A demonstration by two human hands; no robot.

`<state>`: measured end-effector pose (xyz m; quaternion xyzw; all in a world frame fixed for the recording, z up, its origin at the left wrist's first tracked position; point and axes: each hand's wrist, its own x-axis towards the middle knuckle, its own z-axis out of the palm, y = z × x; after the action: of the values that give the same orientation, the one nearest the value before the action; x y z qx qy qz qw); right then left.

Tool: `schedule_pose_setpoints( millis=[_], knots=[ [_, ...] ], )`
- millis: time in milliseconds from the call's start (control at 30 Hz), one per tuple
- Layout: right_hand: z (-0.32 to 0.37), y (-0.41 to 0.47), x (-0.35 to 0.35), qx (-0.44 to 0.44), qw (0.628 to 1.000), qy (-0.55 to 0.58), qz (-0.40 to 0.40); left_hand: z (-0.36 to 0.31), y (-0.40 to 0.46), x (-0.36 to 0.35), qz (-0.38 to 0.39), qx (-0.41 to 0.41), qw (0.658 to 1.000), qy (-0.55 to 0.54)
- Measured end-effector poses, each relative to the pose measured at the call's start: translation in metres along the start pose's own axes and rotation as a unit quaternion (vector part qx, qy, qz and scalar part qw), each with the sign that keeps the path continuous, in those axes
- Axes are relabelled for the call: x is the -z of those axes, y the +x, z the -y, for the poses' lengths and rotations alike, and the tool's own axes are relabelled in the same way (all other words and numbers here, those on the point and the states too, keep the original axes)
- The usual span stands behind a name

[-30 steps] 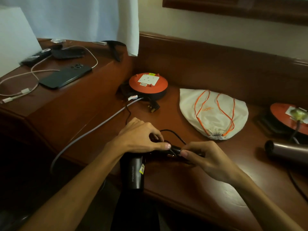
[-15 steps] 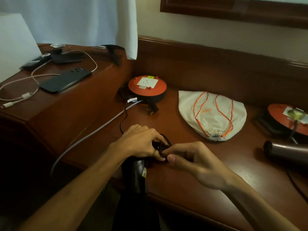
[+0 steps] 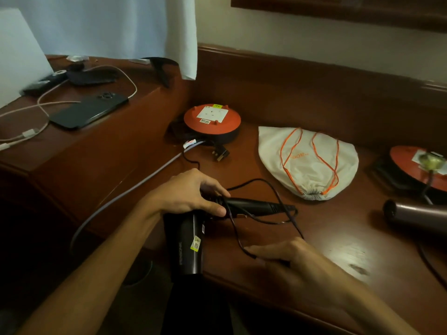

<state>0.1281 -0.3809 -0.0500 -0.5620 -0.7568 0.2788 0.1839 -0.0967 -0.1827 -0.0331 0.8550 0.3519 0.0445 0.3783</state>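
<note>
The right hand is now drawing back from the black plastic hair dryer, pinching its thin black cord. The left hand is still gripping the hair dryer, which is lying at the front edge of the brown wooden desk, directly under this hand.

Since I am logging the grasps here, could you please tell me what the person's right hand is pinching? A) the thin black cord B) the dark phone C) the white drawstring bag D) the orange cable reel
A: the right hand pinches the thin black cord between thumb and fingers, while the left hand grips the black hair dryer.
</note>
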Motion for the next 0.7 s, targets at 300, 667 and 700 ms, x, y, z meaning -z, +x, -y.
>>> schedule_pose_setpoints(
  millis=[300, 667, 700],
  knots=[
    [-0.034, 0.032, -0.016, 0.012, 0.998, 0.049, -0.039, 0.007, -0.008, -0.004, -0.045, -0.031, 0.994, -0.093],
    [-0.048, 0.093, 0.023, 0.003, 0.99, 0.123, 0.069, 0.01, -0.016, 0.007, 0.0, -0.045, 0.985, -0.169],
    [-0.05, 0.107, 0.025, 0.018, 0.992, 0.09, 0.083, 0.006, -0.018, 0.003, 0.017, -0.038, 0.984, -0.173]
  ],
)
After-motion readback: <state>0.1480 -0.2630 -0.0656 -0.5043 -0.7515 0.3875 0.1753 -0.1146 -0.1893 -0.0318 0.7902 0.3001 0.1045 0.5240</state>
